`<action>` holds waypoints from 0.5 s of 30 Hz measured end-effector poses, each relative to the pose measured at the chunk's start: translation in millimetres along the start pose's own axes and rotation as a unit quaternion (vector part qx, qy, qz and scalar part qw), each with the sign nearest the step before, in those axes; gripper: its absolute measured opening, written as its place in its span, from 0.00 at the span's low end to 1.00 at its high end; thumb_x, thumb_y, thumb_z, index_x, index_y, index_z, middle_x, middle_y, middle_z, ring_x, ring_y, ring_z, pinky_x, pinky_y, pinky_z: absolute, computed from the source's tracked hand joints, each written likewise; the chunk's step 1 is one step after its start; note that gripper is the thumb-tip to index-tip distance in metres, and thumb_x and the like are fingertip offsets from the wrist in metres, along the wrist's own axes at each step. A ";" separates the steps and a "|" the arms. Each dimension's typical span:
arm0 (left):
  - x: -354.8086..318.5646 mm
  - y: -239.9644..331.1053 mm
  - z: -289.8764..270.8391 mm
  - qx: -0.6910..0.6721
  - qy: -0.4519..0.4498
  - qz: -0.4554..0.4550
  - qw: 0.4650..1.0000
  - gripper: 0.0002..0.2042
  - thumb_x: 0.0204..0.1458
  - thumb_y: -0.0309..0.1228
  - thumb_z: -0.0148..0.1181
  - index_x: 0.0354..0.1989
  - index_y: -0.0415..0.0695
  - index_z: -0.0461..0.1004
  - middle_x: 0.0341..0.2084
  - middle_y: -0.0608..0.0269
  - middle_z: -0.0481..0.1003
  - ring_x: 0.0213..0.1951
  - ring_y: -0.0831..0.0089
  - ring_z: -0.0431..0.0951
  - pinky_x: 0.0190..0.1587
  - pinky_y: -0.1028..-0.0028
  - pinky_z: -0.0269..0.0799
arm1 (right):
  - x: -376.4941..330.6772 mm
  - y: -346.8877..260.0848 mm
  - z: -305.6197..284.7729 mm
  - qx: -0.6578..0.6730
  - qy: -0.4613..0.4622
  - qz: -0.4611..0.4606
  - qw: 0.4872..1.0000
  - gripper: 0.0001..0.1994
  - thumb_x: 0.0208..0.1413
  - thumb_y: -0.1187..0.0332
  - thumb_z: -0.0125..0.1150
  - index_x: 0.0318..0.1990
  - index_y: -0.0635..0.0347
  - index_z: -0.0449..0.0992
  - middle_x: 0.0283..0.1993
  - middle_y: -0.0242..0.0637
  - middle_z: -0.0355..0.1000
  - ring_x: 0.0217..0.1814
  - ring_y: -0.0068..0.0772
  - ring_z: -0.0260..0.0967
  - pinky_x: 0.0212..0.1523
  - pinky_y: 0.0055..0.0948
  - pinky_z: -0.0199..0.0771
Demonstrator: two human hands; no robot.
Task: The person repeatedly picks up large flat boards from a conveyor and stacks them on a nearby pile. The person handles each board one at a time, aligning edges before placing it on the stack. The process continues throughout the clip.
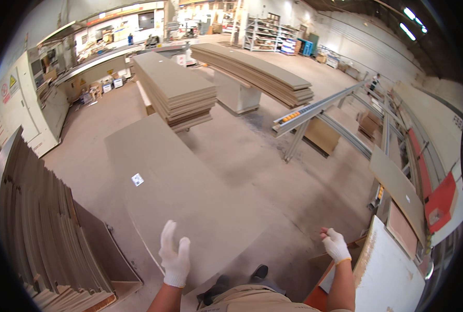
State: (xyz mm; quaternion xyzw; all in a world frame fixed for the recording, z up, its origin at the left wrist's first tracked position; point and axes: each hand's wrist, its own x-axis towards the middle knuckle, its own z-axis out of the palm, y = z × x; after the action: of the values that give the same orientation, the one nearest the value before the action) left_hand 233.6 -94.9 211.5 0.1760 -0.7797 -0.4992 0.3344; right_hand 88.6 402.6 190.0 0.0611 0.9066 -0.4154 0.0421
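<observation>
My left hand (175, 258), in a white knit glove, is raised over the near left part of a large grey-brown board (184, 192). Its fingers and thumb are spread and nothing is in them. A small white label (137, 180) is stuck on the board, which stretches away from my feet. To the right, my right hand (336, 245) wears a similar glove with bare fingertips. The fingers are loosely bent, and no object shows in them. Beside that forearm is a white worn panel (390, 273).
Many boards stand on edge in a rack (44, 223) at left. Beyond lie two flat board stacks, one (177, 86) nearer and another (252, 67) to its right. A metal roller frame (320, 106) and a leaning board (398, 179) are at right. A cabinet (29, 99) stands far left.
</observation>
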 end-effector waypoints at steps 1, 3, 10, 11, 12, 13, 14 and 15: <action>1.5 9.2 14.1 -0.027 -0.032 0.014 0.999 0.24 0.58 0.24 0.59 0.64 0.35 0.69 0.65 0.43 0.70 0.67 0.52 0.70 0.69 0.61 0.64 | -7.2 14.4 -17.4 0.007 0.035 -0.002 0.999 0.14 0.66 0.75 0.50 0.53 0.70 0.79 0.45 0.35 0.79 0.45 0.21 0.73 0.49 0.22 0.73; -1.9 23.5 49.1 -0.100 -0.090 0.020 0.991 0.21 0.58 0.22 0.59 0.61 0.34 0.73 0.62 0.43 0.73 0.64 0.53 0.74 0.67 0.62 0.66 | -25.9 31.5 -55.0 0.059 0.121 0.041 0.990 0.13 0.65 0.76 0.50 0.50 0.72 0.78 0.43 0.36 0.78 0.44 0.23 0.73 0.47 0.22 0.73; -26.9 75.2 195.0 -0.184 -0.449 -0.110 0.867 0.17 0.62 0.29 0.60 0.57 0.35 0.77 0.56 0.48 0.78 0.58 0.59 0.78 0.64 0.65 0.69 | -82.9 225.2 -157.0 0.347 0.456 0.136 0.808 0.13 0.68 0.62 0.55 0.29 0.53 0.70 0.24 0.32 0.71 0.17 0.24 0.63 0.16 0.27 0.64; -32.8 80.9 221.0 -0.158 -0.509 -0.101 0.840 0.17 0.63 0.31 0.60 0.57 0.36 0.77 0.55 0.49 0.79 0.58 0.61 0.79 0.63 0.66 0.70 | -89.2 244.2 -158.3 0.264 0.472 0.118 0.833 0.15 0.68 0.63 0.51 0.27 0.57 0.71 0.24 0.31 0.69 0.22 0.22 0.62 0.23 0.30 0.67; -39.3 83.0 245.1 -0.162 -0.539 -0.103 0.820 0.18 0.64 0.35 0.59 0.57 0.36 0.78 0.56 0.51 0.79 0.57 0.63 0.79 0.63 0.67 0.70 | -81.0 215.3 -157.9 0.372 0.479 0.163 0.778 0.16 0.69 0.61 0.53 0.27 0.55 0.73 0.22 0.29 0.68 0.22 0.21 0.61 0.23 0.28 0.65; -48.8 94.2 283.4 -0.174 -0.588 -0.103 0.783 0.18 0.65 0.35 0.59 0.57 0.36 0.77 0.56 0.52 0.79 0.56 0.64 0.80 0.62 0.67 0.70 | -82.7 236.4 -166.5 0.381 0.489 0.133 0.773 0.12 0.68 0.60 0.58 0.29 0.48 0.73 0.22 0.28 0.71 0.16 0.18 0.60 0.13 0.24 0.55; -53.9 106.7 317.2 -0.173 -0.630 -0.107 0.750 0.18 0.65 0.35 0.58 0.57 0.36 0.77 0.56 0.52 0.79 0.56 0.64 0.80 0.61 0.67 0.71 | -78.8 228.7 -161.5 0.399 0.482 0.127 0.769 0.12 0.68 0.61 0.59 0.29 0.50 0.73 0.24 0.29 0.72 0.18 0.18 0.62 0.16 0.23 0.58; -63.9 119.8 354.8 -0.174 -0.663 -0.113 0.720 0.19 0.65 0.36 0.58 0.58 0.35 0.77 0.56 0.52 0.79 0.55 0.65 0.80 0.61 0.68 0.72 | -76.5 213.3 -163.2 0.386 0.437 0.105 0.805 0.12 0.67 0.64 0.59 0.30 0.54 0.73 0.26 0.32 0.74 0.19 0.19 0.64 0.19 0.22 0.62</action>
State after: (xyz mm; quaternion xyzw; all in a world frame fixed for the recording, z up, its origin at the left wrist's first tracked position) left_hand 39.0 231.1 198.2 -0.1743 -0.6760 -0.6494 -0.3016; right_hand 191.1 658.6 146.5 0.3425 0.5815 -0.6537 -0.3424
